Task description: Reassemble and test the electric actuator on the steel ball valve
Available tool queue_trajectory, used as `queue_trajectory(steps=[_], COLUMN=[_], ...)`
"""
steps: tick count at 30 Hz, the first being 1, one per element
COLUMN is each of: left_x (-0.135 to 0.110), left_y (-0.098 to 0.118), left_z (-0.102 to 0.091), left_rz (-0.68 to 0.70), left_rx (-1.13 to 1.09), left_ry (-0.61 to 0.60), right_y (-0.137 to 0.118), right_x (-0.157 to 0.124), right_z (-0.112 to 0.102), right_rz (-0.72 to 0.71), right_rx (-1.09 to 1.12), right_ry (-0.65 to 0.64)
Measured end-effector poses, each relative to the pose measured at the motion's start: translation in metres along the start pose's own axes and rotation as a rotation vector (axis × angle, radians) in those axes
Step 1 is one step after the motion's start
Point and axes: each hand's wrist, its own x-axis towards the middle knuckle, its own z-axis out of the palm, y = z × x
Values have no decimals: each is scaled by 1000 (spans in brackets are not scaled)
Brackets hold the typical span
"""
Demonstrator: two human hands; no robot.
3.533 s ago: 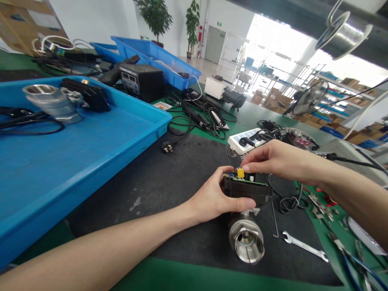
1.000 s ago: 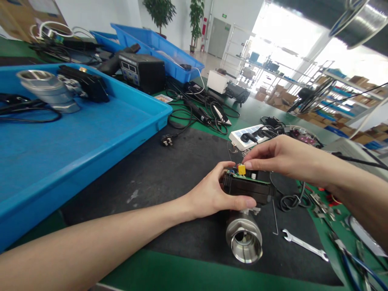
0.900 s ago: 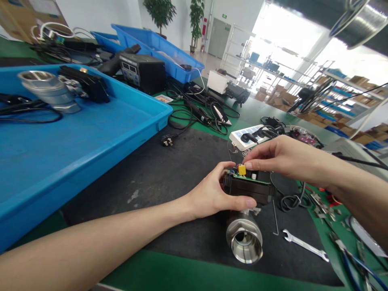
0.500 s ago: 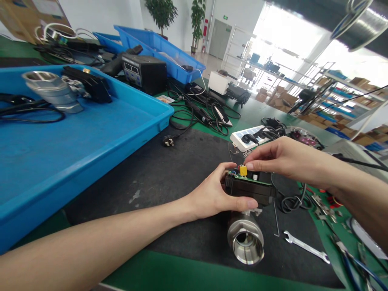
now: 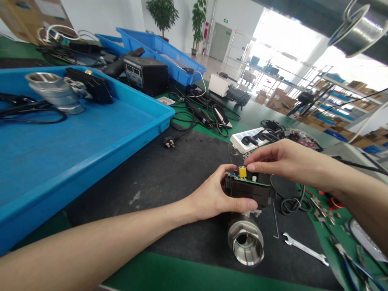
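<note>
A motorized ball valve stands on the black mat, with a metal valve body (image 5: pixel 246 242) below and a black actuator housing (image 5: pixel 250 191) on top. My left hand (image 5: pixel 216 194) is wrapped around the housing's left side, thumb along its front. The housing is uncovered and shows a green circuit board (image 5: pixel 263 183) with a yellow block-shaped component (image 5: pixel 243 172). Over the board, my right hand (image 5: pixel 269 157) is closed in a pinch, thumb and fingertips just behind the yellow component. Whatever lies between those fingertips is hidden.
A blue tray (image 5: pixel 121 155) holding another valve (image 5: pixel 57 92) stands at left. An open-end wrench (image 5: pixel 306 248), a hex key (image 5: pixel 275 221) and pliers (image 5: pixel 344 252) lie at right. Behind are a power strip (image 5: pixel 247 139), tangled cables and a black boxy device (image 5: pixel 147 75).
Both hands keep nearly the same position on the actuator. The camera view has shifted slightly; no object has clearly moved.
</note>
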Motion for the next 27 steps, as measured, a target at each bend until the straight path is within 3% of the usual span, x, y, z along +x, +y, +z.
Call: queue_trajectory(steps=[27], left_x=[-1], left_y=[3], left_z=[1], left_rz=[-9], left_rx=[-12], left_ry=[6], right_y=[2], right_x=[2], right_z=[1], right_rz=[18], right_rx=[46], right_ry=[1])
